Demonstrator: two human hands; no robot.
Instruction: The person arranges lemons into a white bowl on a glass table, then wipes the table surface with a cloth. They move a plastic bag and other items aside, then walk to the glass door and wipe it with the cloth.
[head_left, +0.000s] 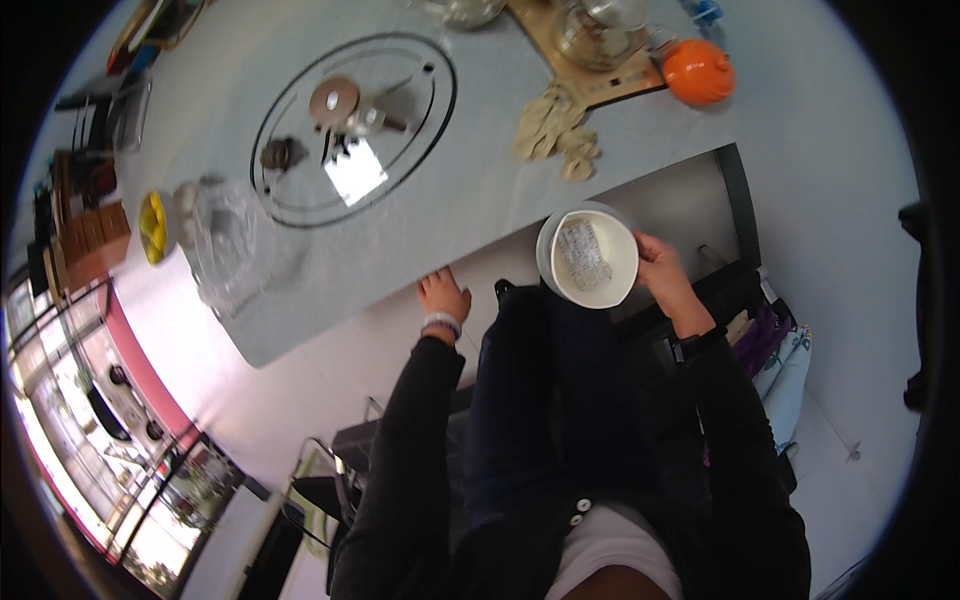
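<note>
My right hand (660, 274) grips the right side of a white tub (618, 262), holding it over my lap near the table's front edge. The tub is tilted so its inside faces up at me. In it lies a crumpled, pale sachet (583, 255) that bears printed writing. My left hand (444, 295) rests on the edge of the grey table (360, 262), thumb apart, with nothing held. On the tabletop beyond the tub lies a crumpled beige cloth (555, 131).
A wooden tea tray (622, 88) with glassware and an orange round object (699, 73) stand at the back right. A dark ring encloses small items around a brown disc (334, 101). At left are a clear plastic bag (229, 244) and yellow fruit (153, 227). Clothes (780, 382) hang beside me.
</note>
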